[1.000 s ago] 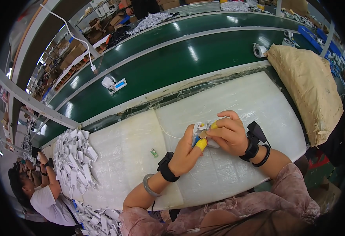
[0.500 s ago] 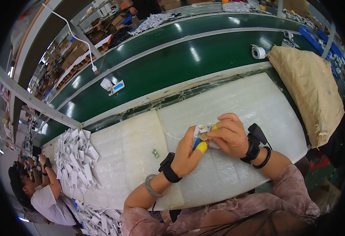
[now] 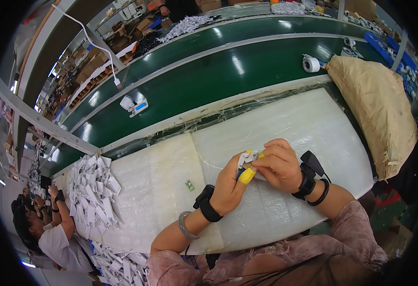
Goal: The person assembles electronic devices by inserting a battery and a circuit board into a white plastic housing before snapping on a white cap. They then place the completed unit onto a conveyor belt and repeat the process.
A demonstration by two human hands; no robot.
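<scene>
My left hand (image 3: 229, 187), a yellow cover on its thumb, is closed around a small white plastic housing (image 3: 245, 157) with a blue part on its near side. From the other side my right hand (image 3: 281, 164) bends over it, thumb and fingers pinched together at the housing's opening. A small tan bit shows at those fingertips; I cannot make out what it is. Both hands are just above the plastic-covered work mat (image 3: 285, 114). Left of them a small green circuit board (image 3: 190, 185) lies on the mat.
White plastic shells (image 3: 92, 193) are heaped at the left, near a co-worker (image 3: 66, 240). Beyond the mat runs a green conveyor belt (image 3: 190, 78) carrying a white-and-blue device (image 3: 134, 106) and a round white one (image 3: 310, 64). A brown paper sack (image 3: 373, 112) stands right; a white cable (image 3: 97, 47) hangs upper left.
The housing has turned slightly in my left hand, and my left thumb has shifted across it, so less of the blue part shows. My right hand keeps its pinch in nearly the same place.
</scene>
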